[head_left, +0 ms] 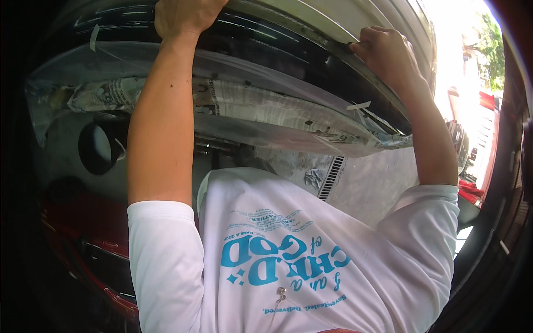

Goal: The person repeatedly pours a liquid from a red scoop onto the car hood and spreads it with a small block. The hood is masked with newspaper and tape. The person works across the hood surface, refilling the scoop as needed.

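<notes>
Both my arms reach up to a dark glossy car panel (pixel 266 39) that is masked with newspaper (pixel 266 102) under a clear plastic sheet (pixel 111 61). My left hand (pixel 183 16) is curled over the panel's upper edge at the top of the picture. At the upper right, my right hand (pixel 386 50) has its fingers bent against a pale trim strip (pixel 333 25) along the same edge. Short pieces of masking tape (pixel 360 105) hold the sheet down. My white T-shirt with blue print (pixel 288 255) fills the lower middle.
Red bodywork (pixel 89 244) lies at the lower left, with a round dark opening (pixel 100 147) above it. Below the panel, a concrete floor (pixel 377 183) shows a slotted drain grate (pixel 333 177). A red vehicle (pixel 486 100) stands in bright daylight at the right.
</notes>
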`<act>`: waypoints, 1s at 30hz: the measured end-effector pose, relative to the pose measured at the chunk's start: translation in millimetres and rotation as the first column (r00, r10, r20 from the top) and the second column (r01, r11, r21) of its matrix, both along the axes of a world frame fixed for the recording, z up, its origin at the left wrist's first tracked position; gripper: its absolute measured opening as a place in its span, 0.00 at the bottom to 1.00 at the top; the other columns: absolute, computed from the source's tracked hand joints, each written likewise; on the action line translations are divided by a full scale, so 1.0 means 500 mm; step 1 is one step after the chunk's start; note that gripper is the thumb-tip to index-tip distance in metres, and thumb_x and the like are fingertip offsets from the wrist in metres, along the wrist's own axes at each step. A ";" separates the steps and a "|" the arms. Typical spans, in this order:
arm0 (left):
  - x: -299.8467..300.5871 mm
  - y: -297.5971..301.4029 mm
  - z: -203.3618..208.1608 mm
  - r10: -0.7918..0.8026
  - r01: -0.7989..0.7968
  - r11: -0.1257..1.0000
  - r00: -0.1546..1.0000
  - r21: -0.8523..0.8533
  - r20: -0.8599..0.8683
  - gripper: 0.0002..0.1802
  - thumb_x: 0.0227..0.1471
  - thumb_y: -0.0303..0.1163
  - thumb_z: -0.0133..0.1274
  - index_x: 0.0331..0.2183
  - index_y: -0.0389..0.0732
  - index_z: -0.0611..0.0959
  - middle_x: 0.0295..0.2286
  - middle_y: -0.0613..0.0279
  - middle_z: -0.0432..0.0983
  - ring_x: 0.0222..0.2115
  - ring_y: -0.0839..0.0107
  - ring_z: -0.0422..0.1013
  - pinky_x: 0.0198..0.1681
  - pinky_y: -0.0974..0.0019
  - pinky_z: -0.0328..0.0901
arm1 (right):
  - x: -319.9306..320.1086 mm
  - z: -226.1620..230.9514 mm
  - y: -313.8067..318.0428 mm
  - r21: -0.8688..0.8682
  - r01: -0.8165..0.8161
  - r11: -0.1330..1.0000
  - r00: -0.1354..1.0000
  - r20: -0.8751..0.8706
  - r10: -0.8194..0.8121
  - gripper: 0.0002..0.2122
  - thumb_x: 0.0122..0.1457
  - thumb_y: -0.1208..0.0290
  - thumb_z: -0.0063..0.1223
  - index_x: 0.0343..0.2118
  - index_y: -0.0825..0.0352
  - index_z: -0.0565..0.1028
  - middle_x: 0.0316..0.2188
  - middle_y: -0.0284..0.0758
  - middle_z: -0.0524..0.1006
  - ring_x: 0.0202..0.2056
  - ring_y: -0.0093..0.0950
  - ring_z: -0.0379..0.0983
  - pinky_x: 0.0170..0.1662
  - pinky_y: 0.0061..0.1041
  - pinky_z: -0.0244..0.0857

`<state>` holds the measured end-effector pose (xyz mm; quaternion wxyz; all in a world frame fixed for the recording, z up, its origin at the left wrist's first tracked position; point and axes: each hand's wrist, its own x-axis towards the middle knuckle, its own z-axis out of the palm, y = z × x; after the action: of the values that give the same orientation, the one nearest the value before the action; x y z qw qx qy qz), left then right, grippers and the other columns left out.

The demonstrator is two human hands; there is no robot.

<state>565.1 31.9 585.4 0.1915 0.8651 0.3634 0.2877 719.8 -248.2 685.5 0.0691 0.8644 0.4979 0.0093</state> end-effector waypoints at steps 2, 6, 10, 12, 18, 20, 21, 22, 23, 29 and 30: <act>0.008 0.005 -0.008 -0.002 0.002 1.000 1.000 0.012 0.004 0.37 0.51 0.60 0.58 0.51 0.41 0.81 0.38 0.40 0.83 0.42 0.42 0.79 0.45 0.46 0.72 | 0.026 0.013 0.044 -0.185 0.086 0.979 0.993 -0.063 -0.099 0.12 0.58 0.62 0.67 0.33 0.68 0.83 0.26 0.44 0.82 0.32 0.42 0.80 0.40 0.39 0.72; -0.004 0.006 0.007 0.000 -0.001 1.000 0.999 -0.022 -0.033 0.36 0.51 0.60 0.59 0.51 0.41 0.81 0.37 0.40 0.83 0.41 0.42 0.79 0.44 0.46 0.73 | 0.101 0.049 0.129 -0.504 0.013 0.864 0.997 -0.063 -0.052 0.16 0.49 0.57 0.70 0.29 0.67 0.86 0.28 0.47 0.83 0.33 0.43 0.81 0.40 0.42 0.74; 0.013 0.011 -0.008 -0.062 0.062 0.997 0.998 -0.036 -0.011 0.36 0.51 0.60 0.59 0.51 0.40 0.81 0.37 0.39 0.83 0.40 0.42 0.80 0.44 0.46 0.73 | 0.144 0.023 0.048 -0.296 0.140 0.945 0.922 -0.308 -0.233 0.12 0.58 0.60 0.67 0.33 0.66 0.83 0.28 0.44 0.83 0.34 0.44 0.81 0.42 0.41 0.74; 0.002 0.016 -0.002 -0.018 0.017 1.000 1.000 -0.026 -0.025 0.36 0.51 0.60 0.59 0.51 0.40 0.81 0.36 0.40 0.84 0.40 0.43 0.80 0.44 0.46 0.73 | 0.062 0.034 0.042 -0.215 0.176 0.961 0.945 -0.236 -0.226 0.12 0.58 0.60 0.66 0.32 0.66 0.82 0.29 0.43 0.83 0.35 0.44 0.82 0.43 0.41 0.74; 0.001 0.008 0.000 0.005 -0.005 1.000 0.999 -0.014 -0.043 0.36 0.51 0.59 0.59 0.51 0.40 0.81 0.36 0.41 0.84 0.41 0.44 0.80 0.45 0.47 0.73 | -0.020 -0.001 0.007 -0.115 -0.049 0.992 0.986 0.151 0.067 0.13 0.58 0.60 0.66 0.30 0.67 0.81 0.29 0.42 0.82 0.35 0.42 0.82 0.41 0.43 0.75; -0.007 0.016 0.005 0.017 -0.018 1.000 0.999 -0.012 -0.051 0.36 0.51 0.59 0.59 0.51 0.40 0.81 0.36 0.41 0.84 0.42 0.44 0.80 0.45 0.47 0.73 | 0.007 0.000 0.040 -0.186 -0.018 0.982 0.999 0.045 0.027 0.13 0.57 0.61 0.67 0.28 0.67 0.81 0.26 0.40 0.82 0.32 0.39 0.82 0.40 0.41 0.74; -0.010 0.014 0.011 0.003 -0.004 1.000 0.999 -0.025 -0.046 0.37 0.51 0.59 0.59 0.51 0.40 0.81 0.37 0.41 0.84 0.42 0.44 0.80 0.45 0.47 0.73 | 0.045 0.026 0.076 -0.286 0.058 0.956 0.994 -0.076 -0.083 0.13 0.56 0.61 0.68 0.27 0.67 0.81 0.25 0.40 0.82 0.31 0.37 0.81 0.40 0.39 0.74; -0.015 0.010 0.012 -0.010 0.008 0.999 0.999 -0.036 -0.041 0.37 0.51 0.59 0.59 0.51 0.40 0.81 0.37 0.40 0.84 0.42 0.44 0.80 0.45 0.47 0.73 | 0.077 0.034 0.097 -0.390 0.117 0.913 0.962 -0.183 -0.201 0.13 0.55 0.61 0.69 0.27 0.67 0.82 0.24 0.39 0.82 0.30 0.35 0.81 0.39 0.37 0.74; 0.019 0.002 -0.005 -0.074 0.072 0.996 0.997 -0.047 -0.024 0.37 0.51 0.59 0.59 0.51 0.40 0.81 0.37 0.40 0.84 0.42 0.44 0.80 0.45 0.47 0.73 | 0.109 0.025 0.067 -0.382 0.169 0.908 0.932 -0.238 -0.273 0.12 0.55 0.63 0.69 0.27 0.68 0.82 0.23 0.38 0.82 0.28 0.32 0.79 0.37 0.35 0.72; 0.004 0.011 -0.002 -0.012 0.012 1.000 1.000 -0.018 -0.024 0.36 0.51 0.60 0.59 0.50 0.40 0.81 0.38 0.40 0.84 0.42 0.44 0.80 0.45 0.47 0.73 | 0.096 0.022 0.024 -0.157 0.197 0.968 0.917 -0.321 -0.238 0.14 0.54 0.61 0.71 0.31 0.69 0.83 0.25 0.39 0.84 0.32 0.34 0.81 0.41 0.37 0.73; -0.023 0.017 0.005 0.019 -0.019 1.000 1.000 -0.007 -0.014 0.36 0.51 0.60 0.59 0.50 0.40 0.81 0.38 0.40 0.84 0.42 0.44 0.80 0.45 0.47 0.73 | 0.066 0.028 0.033 -0.145 0.125 0.981 0.960 -0.234 -0.157 0.14 0.54 0.60 0.71 0.32 0.69 0.83 0.26 0.39 0.84 0.32 0.34 0.82 0.41 0.37 0.73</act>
<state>553.6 40.6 588.1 0.1893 0.8629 0.3740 0.2821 752.9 -231.8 699.7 0.0636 0.8861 0.4390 -0.1341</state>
